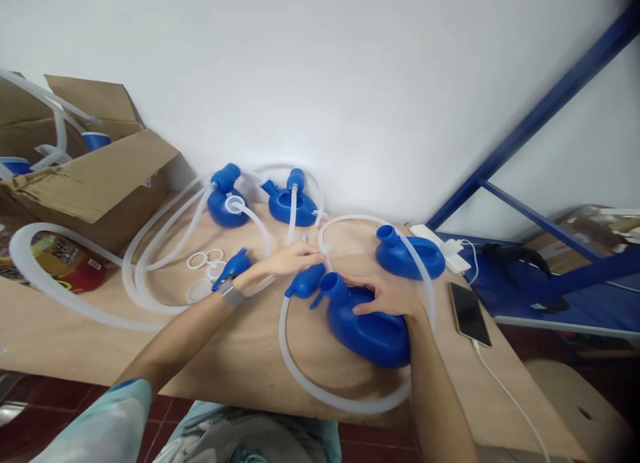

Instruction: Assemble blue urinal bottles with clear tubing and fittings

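Resting on the shoulder of the blue bottle (367, 333), my right hand (383, 295) has its thumb and fingers spread just behind the open neck; I cannot tell whether they grip. The bottle is at the near edge of the table (235, 366), in front of me. My left hand (299, 257) extends above a small blue bulb (306, 283), fingertips by the clear tube (345, 404); I cannot tell whether they pinch it. This tube loops around the bottle and passes in front of a second bottle (390, 261) at right. A phone (470, 313) lies farther right, near a white power strip (453, 255). Two more bottles (293, 209) with tubes attached stand near the wall. White rings (197, 253) lie to the left, between my left forearm and the cardboard box (127, 176).
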The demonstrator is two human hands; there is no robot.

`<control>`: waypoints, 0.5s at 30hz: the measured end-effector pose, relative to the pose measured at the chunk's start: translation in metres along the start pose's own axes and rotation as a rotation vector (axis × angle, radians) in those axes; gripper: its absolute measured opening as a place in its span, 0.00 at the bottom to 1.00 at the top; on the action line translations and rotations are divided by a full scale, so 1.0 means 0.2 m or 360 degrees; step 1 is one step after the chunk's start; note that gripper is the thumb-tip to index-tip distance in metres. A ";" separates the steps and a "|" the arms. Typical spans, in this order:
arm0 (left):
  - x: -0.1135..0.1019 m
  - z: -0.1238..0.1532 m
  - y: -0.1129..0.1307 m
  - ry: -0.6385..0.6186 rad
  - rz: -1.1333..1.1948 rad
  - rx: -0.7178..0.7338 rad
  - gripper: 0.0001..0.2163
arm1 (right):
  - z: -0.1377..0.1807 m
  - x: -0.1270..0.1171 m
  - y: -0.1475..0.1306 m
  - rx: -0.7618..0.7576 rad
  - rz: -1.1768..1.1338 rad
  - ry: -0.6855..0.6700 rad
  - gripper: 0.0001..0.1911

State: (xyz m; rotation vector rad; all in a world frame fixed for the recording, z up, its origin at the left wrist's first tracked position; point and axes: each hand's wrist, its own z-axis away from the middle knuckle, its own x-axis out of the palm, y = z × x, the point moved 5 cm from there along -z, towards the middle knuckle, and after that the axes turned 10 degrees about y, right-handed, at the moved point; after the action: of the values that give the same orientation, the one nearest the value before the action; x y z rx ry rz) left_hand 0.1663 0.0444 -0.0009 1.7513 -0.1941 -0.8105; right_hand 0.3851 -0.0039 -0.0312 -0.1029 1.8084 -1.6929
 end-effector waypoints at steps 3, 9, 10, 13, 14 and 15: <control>-0.31 0.23 0.04 0.0327 -0.0448 -0.0018 0.26 | 0.00 0.00 0.00 -0.0010 -0.0017 -0.0008 0.43; -0.80 0.66 -0.22 0.0735 -0.1472 -0.0729 0.21 | -0.02 -0.09 0.09 0.0109 0.0109 0.0378 0.41; -0.82 0.70 -0.28 0.0749 -0.1557 -0.0838 0.20 | -0.02 -0.11 0.10 0.0126 0.0113 0.0467 0.40; -0.82 0.75 -0.41 0.0764 -0.1606 -0.0926 0.19 | 0.01 -0.17 0.12 0.0155 0.0157 0.0914 0.37; -0.80 0.74 -0.43 0.0803 -0.1588 -0.0882 0.20 | 0.04 -0.19 0.12 0.0165 0.0198 0.1099 0.36; -0.78 0.73 -0.43 0.0850 -0.1563 -0.0798 0.20 | 0.09 -0.20 0.12 0.0176 0.0240 0.1264 0.35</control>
State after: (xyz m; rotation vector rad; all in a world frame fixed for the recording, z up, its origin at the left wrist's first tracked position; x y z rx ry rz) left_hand -0.0617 0.0385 -0.0310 1.4526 1.2059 -0.9079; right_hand 0.4334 0.0040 -0.0369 0.8407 2.1719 -1.8564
